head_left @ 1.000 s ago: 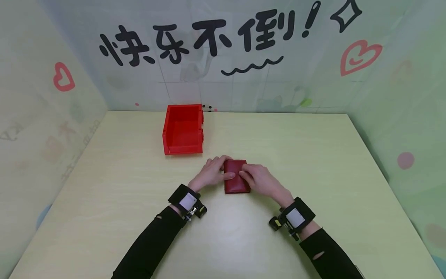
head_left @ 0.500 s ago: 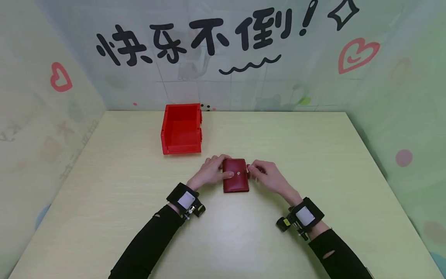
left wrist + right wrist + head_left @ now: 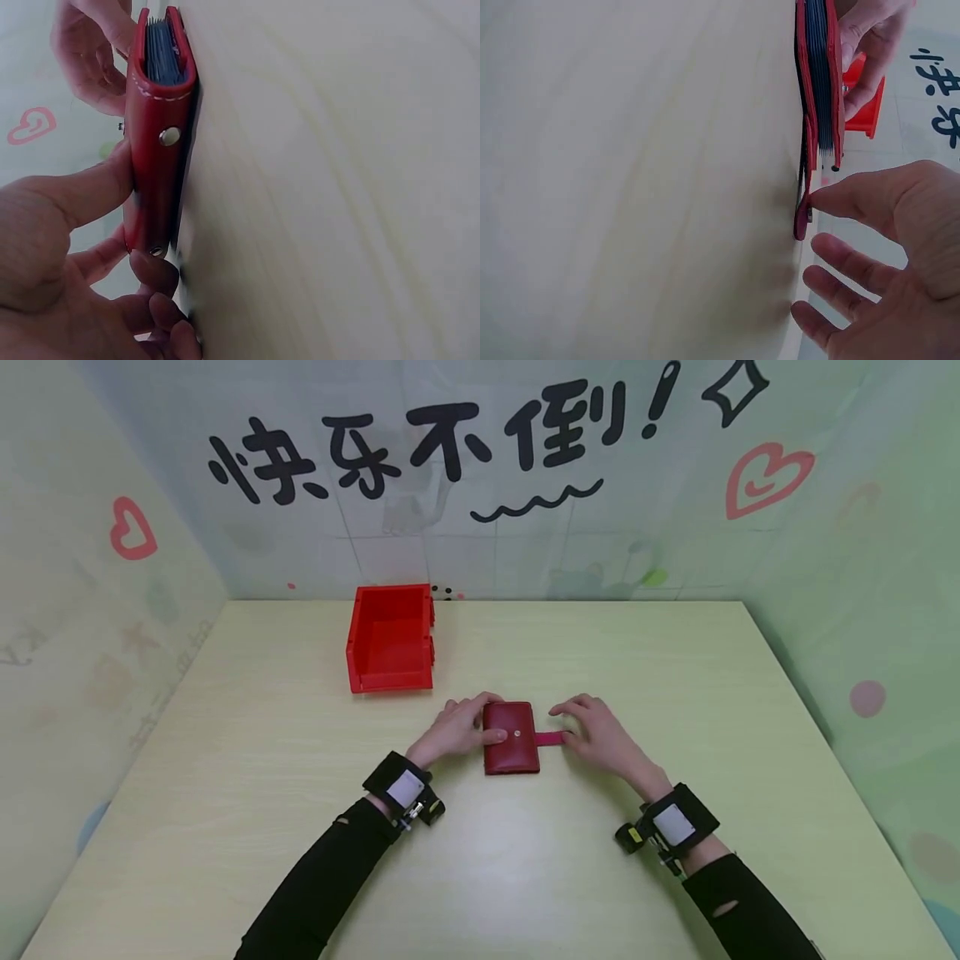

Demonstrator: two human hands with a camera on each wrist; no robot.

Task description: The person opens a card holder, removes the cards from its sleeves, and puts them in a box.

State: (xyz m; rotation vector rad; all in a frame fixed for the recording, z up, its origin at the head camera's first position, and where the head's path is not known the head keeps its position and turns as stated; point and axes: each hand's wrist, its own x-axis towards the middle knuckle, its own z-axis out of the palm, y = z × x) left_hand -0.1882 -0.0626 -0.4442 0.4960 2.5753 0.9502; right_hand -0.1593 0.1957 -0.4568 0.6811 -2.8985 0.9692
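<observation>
A dark red card holder (image 3: 513, 757) lies closed on the table, its metal snap stud showing on the cover. White stitching, metal studs and a stack of clear sleeves (image 3: 163, 56) show in the left wrist view. My left hand (image 3: 455, 729) grips the holder at its spine side, thumb on the cover and fingers along the edge. From the opposite side a pinkish-red snap strap (image 3: 550, 738) sticks out flat, unfastened. My right hand (image 3: 606, 741) has its thumb against that strap, while its other fingers are spread apart and hold nothing.
Behind and left of the card holder stands a red open-fronted bin (image 3: 392, 639) on the pale wooden table (image 3: 480, 877). A printed backdrop (image 3: 480, 560) rises at the table's back edge, with side panels left and right.
My right hand has drawn away to the right from the cover, and its fingers have spread. The strap has come off the cover and now points right. My left hand keeps its grip.
</observation>
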